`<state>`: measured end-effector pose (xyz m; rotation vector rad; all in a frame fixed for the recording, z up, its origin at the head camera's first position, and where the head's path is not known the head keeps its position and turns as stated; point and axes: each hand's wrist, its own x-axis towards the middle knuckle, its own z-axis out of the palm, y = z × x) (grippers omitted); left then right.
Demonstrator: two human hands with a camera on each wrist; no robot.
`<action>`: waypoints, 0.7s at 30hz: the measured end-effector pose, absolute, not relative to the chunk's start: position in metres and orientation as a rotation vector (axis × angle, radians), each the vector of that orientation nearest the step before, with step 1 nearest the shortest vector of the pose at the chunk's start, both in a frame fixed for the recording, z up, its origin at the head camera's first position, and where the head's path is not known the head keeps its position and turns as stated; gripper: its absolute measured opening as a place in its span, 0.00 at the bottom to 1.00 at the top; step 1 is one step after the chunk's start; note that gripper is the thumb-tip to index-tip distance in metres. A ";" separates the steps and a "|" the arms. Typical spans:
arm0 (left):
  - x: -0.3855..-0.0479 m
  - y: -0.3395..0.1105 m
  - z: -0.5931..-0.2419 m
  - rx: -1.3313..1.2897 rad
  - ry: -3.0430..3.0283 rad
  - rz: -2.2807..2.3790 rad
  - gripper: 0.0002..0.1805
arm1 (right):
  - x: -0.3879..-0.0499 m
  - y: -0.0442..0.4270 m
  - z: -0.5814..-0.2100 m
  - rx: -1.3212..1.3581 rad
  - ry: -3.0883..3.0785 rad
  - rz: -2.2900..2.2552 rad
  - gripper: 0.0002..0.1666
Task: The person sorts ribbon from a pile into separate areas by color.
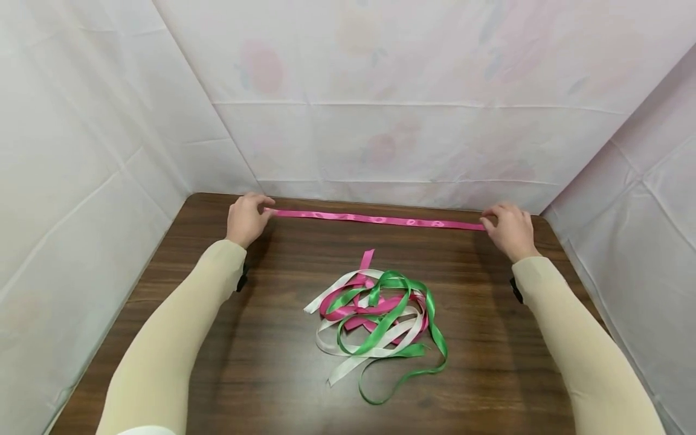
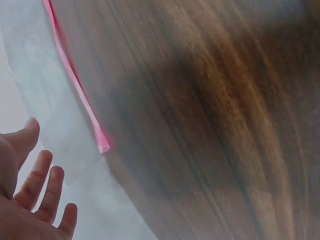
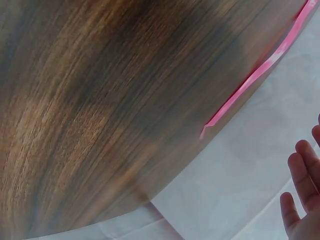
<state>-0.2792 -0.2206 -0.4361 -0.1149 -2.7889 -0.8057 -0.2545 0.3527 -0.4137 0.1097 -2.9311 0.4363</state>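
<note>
A pink ribbon (image 1: 348, 217) lies stretched out almost straight along the table's far edge. At its left end is my left hand (image 1: 247, 219), thumb and index finger spread. The left wrist view shows that hand (image 2: 37, 200) with loosely bent fingers, apart from the ribbon's end (image 2: 102, 144). My right hand (image 1: 510, 231) is at the opposite end, its thumb and index finger also parted. In the right wrist view, the fingers (image 3: 302, 172) hold nothing and the ribbon end (image 3: 212, 122) lies free on the wood.
Nearer the front of the brown wooden table (image 1: 277, 374), green (image 1: 429, 308), white (image 1: 342, 368) and pink ribbons (image 1: 367, 260) lie in a loose tangle. Pale cloth (image 1: 348, 145) hangs behind the table and at both sides.
</note>
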 end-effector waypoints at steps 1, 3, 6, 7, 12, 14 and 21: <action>-0.279 -0.220 -0.435 -0.130 -2.788 -0.806 0.14 | -0.254 0.352 -0.414 0.121 -2.924 0.432 0.14; -0.279 -0.218 -0.434 -0.159 -2.782 -0.806 0.14 | -0.253 0.350 -0.413 0.145 -2.905 0.427 0.13; -0.277 -0.214 -0.432 -0.186 -2.775 -0.806 0.15 | -0.252 0.346 -0.412 0.186 -2.882 0.426 0.12; -0.277 -0.213 -0.431 -0.194 -2.776 -0.805 0.15 | -0.251 0.344 -0.412 0.199 -2.877 0.427 0.12; -0.271 -0.207 -0.427 -0.207 -2.799 -0.820 0.15 | -0.249 0.337 -0.409 0.236 -2.855 0.457 0.12; -0.269 -0.204 -0.425 -0.213 -2.808 -0.826 0.16 | -0.248 0.334 -0.408 0.246 -2.841 0.468 0.12; -0.261 -0.193 -0.423 -0.297 -2.812 -0.798 0.17 | -0.244 0.318 -0.403 0.315 -2.811 0.492 0.11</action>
